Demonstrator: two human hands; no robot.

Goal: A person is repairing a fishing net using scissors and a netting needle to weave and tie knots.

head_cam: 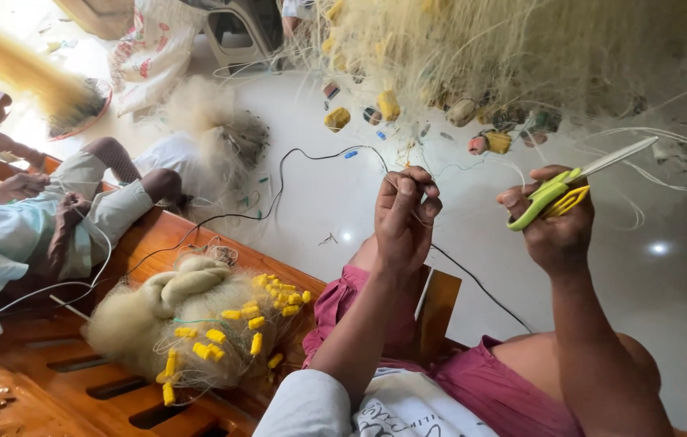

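Scissors (562, 190) in right hand (558, 231), seemingly closed

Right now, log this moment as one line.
left hand: pinching fishing net strands | right hand: holding yellow-green scissors | bundled net with yellow floats: on wooden bench

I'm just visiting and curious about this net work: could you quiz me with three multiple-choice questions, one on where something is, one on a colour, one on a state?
1. Where does the bundled net with yellow floats lie?
A. on the wooden bench
B. on the white floor
C. in the person's lap

2. What colour are the scissors' handles?
A. red
B. yellow-green
C. black

3. What is the left hand doing?
A. resting open
B. holding a cup
C. pinching net strands

Answers: 1 A, the bundled net sits on the wooden bench. 2 B, the scissors in the right hand show it. 3 C, the left hand has its fingers closed on strands.
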